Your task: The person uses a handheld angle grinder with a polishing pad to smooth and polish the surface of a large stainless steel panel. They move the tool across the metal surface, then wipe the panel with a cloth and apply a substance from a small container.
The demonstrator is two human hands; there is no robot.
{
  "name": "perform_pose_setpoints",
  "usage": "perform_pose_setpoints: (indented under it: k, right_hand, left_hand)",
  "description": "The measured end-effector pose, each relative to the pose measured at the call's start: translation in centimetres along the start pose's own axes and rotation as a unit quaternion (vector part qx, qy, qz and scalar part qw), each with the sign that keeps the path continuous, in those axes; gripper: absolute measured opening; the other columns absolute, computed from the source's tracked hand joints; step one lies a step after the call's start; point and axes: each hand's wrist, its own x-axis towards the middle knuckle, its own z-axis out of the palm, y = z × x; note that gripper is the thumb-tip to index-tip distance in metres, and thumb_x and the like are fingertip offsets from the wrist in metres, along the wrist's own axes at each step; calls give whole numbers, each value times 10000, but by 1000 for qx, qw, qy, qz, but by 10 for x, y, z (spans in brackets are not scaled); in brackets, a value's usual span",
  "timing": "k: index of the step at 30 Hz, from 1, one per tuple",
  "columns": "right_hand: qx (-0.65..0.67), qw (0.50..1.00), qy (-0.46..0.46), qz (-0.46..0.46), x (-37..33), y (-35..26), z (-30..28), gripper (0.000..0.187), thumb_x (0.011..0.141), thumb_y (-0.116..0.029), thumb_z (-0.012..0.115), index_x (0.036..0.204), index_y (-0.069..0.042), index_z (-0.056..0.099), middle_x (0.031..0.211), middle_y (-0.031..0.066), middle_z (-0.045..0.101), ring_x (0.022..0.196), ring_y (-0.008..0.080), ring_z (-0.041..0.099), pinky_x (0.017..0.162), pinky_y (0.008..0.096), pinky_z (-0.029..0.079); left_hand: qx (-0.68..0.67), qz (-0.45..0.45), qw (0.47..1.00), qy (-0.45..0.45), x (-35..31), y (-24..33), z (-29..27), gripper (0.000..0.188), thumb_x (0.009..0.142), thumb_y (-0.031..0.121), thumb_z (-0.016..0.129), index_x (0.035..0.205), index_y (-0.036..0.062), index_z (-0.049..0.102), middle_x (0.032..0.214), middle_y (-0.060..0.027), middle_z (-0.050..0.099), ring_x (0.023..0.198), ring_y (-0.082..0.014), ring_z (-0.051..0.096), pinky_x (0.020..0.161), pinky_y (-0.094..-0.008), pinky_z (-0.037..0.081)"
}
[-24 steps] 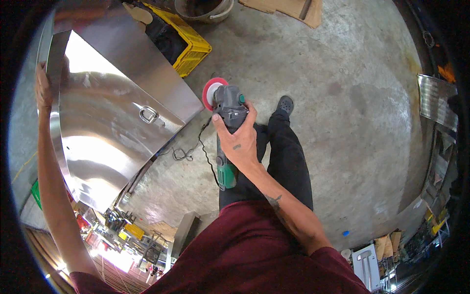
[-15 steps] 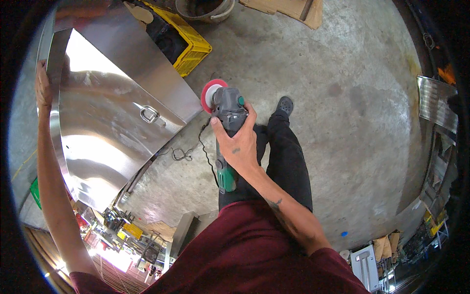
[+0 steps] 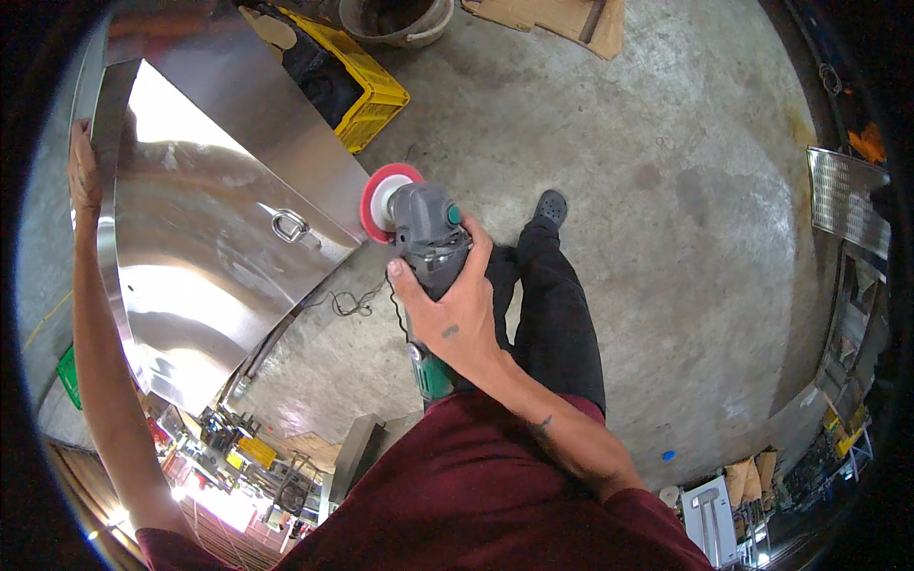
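My right hand [image 3: 462,328] is wrapped round the neck of a grey and green angle grinder [image 3: 419,214], thumb on one side and fingers on the other. A red pad with a white centre [image 3: 385,198] is fitted to its head, close to the near right edge of a shiny sheet-metal cabinet [image 3: 214,224]. Whether the pad touches the metal I cannot tell. A recessed ring handle [image 3: 289,225] sits on the cabinet's face. At the far left, my left hand [image 3: 86,171] grips the cabinet's outer edge, its fingertips partly hidden.
Beyond the cabinet stand a yellow plastic crate [image 3: 379,95] and a bucket [image 3: 419,36]; cardboard [image 3: 566,21] lies farther back. A thin black cable [image 3: 352,305] loops over the concrete floor below the cabinet. My shoe [image 3: 550,209] is right of the grinder. A metal grille [image 3: 845,195] leans at far right.
The grinder and my right hand have shifted left, bringing the red pad nearer the cabinet's edge, with the head tilted differently. My left hand keeps its place on the edge.
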Motion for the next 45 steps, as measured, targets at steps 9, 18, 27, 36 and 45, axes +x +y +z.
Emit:
perform_pose_setpoints:
  k: [9, 18, 27, 36, 45]
  right_hand:
    - [-25, 1000, 11, 13, 30, 37, 4, 951, 1016, -334, 848, 1645, 49, 247, 1112, 332, 754, 945, 395, 815, 869, 469, 637]
    - [5, 1000, -9, 15, 7, 1, -2, 980, 1010, -301, 864, 1655, 76, 230, 1162, 309, 750, 997, 337, 801, 936, 432, 622]
    - [8, 1000, -10, 5, 5, -3, -5, 977, 1015, -331, 855, 1648, 63, 223, 1140, 324, 752, 978, 385, 808, 909, 459, 630]
    - [-53, 998, 23, 14, 31, 43, 6, 947, 1024, -344, 845, 1649, 49, 252, 1100, 313, 760, 970, 371, 812, 901, 444, 627]
    - [18, 999, -28, -3, -3, -7, -4, 1003, 1003, -342, 860, 1659, 30, 198, 1169, 399, 737, 1033, 471, 819, 907, 502, 638]
  left_hand:
    - [42, 40, 998, -2, -4, -10, -6, 512, 1190, 341, 309, 1341, -32, 624, 1275, -226, 670, 1172, -374, 650, 1081, -402, 486]
    - [2, -11, 1000, -6, -2, 9, -3, 560, 1187, 399, 297, 1322, -30, 631, 1271, -219, 667, 1182, -369, 642, 1098, -401, 476]
    - [-24, -38, 999, 4, 0, 3, 8, 576, 1191, 448, 292, 1369, 12, 623, 1237, -219, 714, 1130, -344, 678, 1062, -421, 507]
    - [-8, -35, 999, -16, -2, -17, -5, 651, 1196, 540, 297, 1453, 22, 596, 1290, -199, 740, 1158, -315, 720, 1064, -427, 537]
    - [2, -19, 1000, 5, -1, -13, -1, 609, 1184, 507, 336, 1418, 11, 602, 1263, -220, 725, 1162, -350, 705, 1044, -437, 535]
